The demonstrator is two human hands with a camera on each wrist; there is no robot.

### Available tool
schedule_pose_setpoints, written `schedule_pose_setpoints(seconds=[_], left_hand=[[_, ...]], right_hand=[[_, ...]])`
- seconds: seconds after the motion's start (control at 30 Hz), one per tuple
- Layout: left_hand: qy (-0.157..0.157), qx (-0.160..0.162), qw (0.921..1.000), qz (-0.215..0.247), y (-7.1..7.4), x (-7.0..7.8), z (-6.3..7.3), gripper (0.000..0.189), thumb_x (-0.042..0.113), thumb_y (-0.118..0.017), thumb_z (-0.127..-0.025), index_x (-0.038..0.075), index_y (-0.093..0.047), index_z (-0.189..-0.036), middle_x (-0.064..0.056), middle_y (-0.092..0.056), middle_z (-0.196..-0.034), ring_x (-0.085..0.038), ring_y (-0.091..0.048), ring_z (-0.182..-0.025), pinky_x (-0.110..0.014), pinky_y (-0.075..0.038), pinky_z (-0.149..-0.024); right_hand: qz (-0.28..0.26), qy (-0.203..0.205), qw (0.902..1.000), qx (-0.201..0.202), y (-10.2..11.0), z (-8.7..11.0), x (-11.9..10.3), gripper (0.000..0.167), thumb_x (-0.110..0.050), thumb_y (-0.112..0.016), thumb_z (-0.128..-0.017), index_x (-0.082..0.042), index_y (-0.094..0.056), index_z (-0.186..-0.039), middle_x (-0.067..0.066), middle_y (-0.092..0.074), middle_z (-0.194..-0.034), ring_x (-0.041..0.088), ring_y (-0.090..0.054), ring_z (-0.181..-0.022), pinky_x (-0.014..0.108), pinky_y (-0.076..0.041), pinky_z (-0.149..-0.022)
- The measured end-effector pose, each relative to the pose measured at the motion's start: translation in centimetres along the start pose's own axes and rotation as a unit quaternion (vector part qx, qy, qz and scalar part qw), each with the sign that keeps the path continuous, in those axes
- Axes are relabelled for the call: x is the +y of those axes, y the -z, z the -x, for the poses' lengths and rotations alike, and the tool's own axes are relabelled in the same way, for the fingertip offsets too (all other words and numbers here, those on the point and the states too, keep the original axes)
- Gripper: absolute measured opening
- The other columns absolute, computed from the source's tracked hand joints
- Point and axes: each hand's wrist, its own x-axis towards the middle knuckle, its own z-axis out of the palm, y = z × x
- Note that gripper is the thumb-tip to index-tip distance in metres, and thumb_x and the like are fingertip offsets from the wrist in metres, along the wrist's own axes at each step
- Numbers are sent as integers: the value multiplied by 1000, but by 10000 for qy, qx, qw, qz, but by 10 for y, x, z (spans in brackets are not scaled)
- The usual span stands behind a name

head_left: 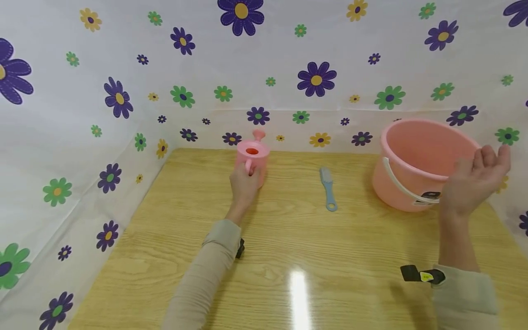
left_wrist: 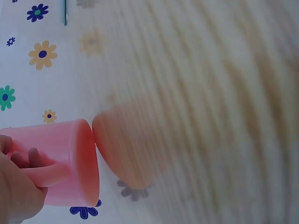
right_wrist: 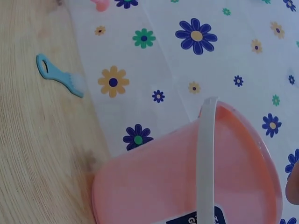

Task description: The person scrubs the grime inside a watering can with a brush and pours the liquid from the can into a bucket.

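At the back of the table, my left hand (head_left: 245, 187) grips the handle of a pink toy watering can (head_left: 262, 162). Its round top opening faces up and the spout points toward the back wall. In the left wrist view the fingers curl round the handle, and the can's base (left_wrist: 88, 163) meets its reflection on the tabletop. My right hand (head_left: 472, 183) is raised at the near right side of a pink bucket (head_left: 392, 188), palm up, fingers loosely bent and holding nothing. The bucket's white handle (right_wrist: 205, 158) hangs down its front.
A blue brush (head_left: 328, 190) with pale bristles lies on the wooden table (head_left: 280, 243) between the can and the bucket. Flower-printed white sheeting (head_left: 280, 50) rises behind the table and on both sides. Black straps (head_left: 422, 275) sit on the wrists.
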Motion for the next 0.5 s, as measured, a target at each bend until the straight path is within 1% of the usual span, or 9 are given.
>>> schedule_pose_setpoints(seconds=[0.03,0.07,0.13,0.2,0.3,0.33,0.4,0.43,0.5], left_hand=[[29,-19,10000,15,2,-1,0,19,19,-69,-92,9,-65,-108,-4,-52,-73,-19,-49,-66,-26,-40,-61],[76,-21,10000,29,3,-2,0,21,20,-70,-93,10,-66,-111,-4,-54,-75,-19,-50,-67,-26,-41,-61],[198,-58,9998,3,7,-4,0,21,20,-69,-93,9,-65,-111,-6,-56,-77,-20,-52,-69,-27,-41,-63],[340,-101,9994,-7,12,-6,0,27,22,-69,-94,10,-65,-118,-6,-57,-79,-21,-54,-73,-28,-42,-66],[581,-119,9978,-295,20,-8,1,24,25,-67,-95,6,-63,-109,-5,-52,-76,-21,-52,-73,-29,-40,-65],[608,-111,9973,-402,22,-9,2,23,26,-67,-95,6,-63,-105,-5,-49,-74,-20,-50,-72,-29,-38,-64],[686,-110,9956,-624,26,-11,2,26,28,-67,-96,4,-58,-91,-3,-44,-71,-19,-46,-69,-28,-35,-62],[720,-103,9947,-723,28,-12,2,29,28,-66,-96,4,-55,-85,-2,-42,-70,-19,-44,-67,-28,-34,-60],[771,-153,9939,-774,31,-13,2,30,29,-66,-96,5,-54,-83,-2,-41,-69,-18,-43,-66,-28,-33,-59]], right_hand=[[37,50,10000,-71,-2,4,-1,61,5,-38,-100,-10,-20,-155,5,-32,-149,14,-31,-142,19,-32,-112],[51,95,9998,-155,-5,8,-1,61,6,-38,-99,-9,-20,-155,6,-33,-149,15,-32,-141,19,-32,-112],[135,82,9993,-342,-8,14,-2,61,7,-39,-98,-9,-21,-155,6,-33,-150,15,-32,-141,18,-31,-112],[197,-2,9985,-513,-12,20,-1,61,6,-39,-98,-9,-22,-154,6,-32,-152,14,-32,-142,18,-29,-113],[290,-245,9960,-810,-16,27,3,63,6,-41,-97,-11,-23,-154,6,-30,-155,14,-29,-143,19,-26,-115],[340,-287,9948,-915,-17,31,3,63,6,-41,-96,-10,-22,-155,7,-29,-155,15,-29,-144,20,-25,-115],[366,-321,9929,-1089,-21,36,7,66,7,-43,-94,-9,-22,-154,9,-28,-155,16,-28,-144,21,-23,-117],[386,-302,9917,-1191,-22,38,8,67,7,-43,-93,-8,-22,-154,10,-28,-154,17,-28,-144,22,-22,-117],[564,-128,9895,-1324,-25,42,14,67,9,-45,-91,-6,-23,-154,12,-29,-153,18,-30,-143,23,-22,-118]])
